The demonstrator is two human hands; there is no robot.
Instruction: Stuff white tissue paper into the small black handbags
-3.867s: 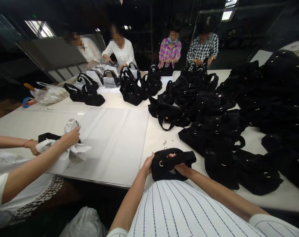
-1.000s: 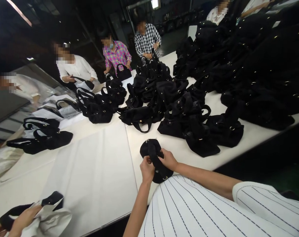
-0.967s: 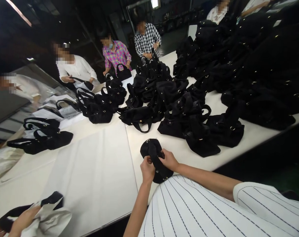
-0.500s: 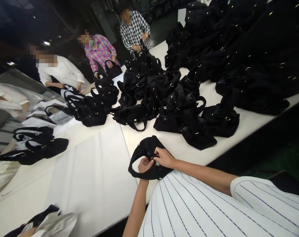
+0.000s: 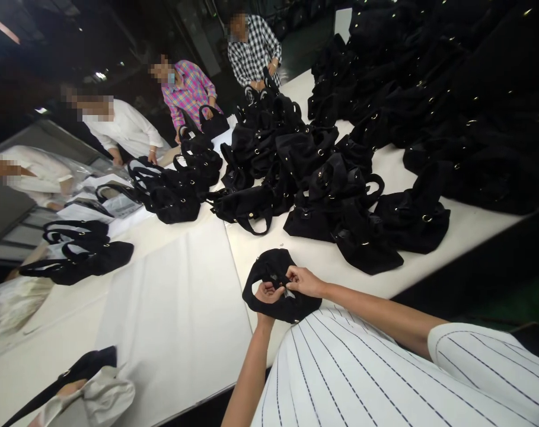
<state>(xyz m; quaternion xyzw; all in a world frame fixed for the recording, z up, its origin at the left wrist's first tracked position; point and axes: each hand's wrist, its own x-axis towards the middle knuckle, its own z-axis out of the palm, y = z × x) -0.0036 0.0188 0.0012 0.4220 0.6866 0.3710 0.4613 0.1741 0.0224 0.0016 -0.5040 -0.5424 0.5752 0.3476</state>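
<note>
A black handbag (image 5: 269, 264) lies at the table edge, right in front of my body. Through the loop of its handle reaches my left hand (image 5: 269, 292), its fingers pinched on the bag's opening. From the other side my right hand (image 5: 303, 281) grips the opening's edge, thumb and fingers closed on the black fabric. Between the two hands a small gold metal fitting shows, with a bit of pale material beside it. The fingertips nearly meet there, and they hide part of the opening.
Many black handbags (image 5: 296, 154) crowd the white table (image 5: 175, 284) beyond my hands, with a large dark heap (image 5: 429, 89) at the right. Several co-workers, one in a checked shirt (image 5: 255, 50), stand along the far side. White wrapping (image 5: 109, 391) and another bag lie at lower left.
The view has shifted slightly, so most things sit farther right. My hands stay on the bag's opening. At lower left, the other bag and its white wrapping have moved.
</note>
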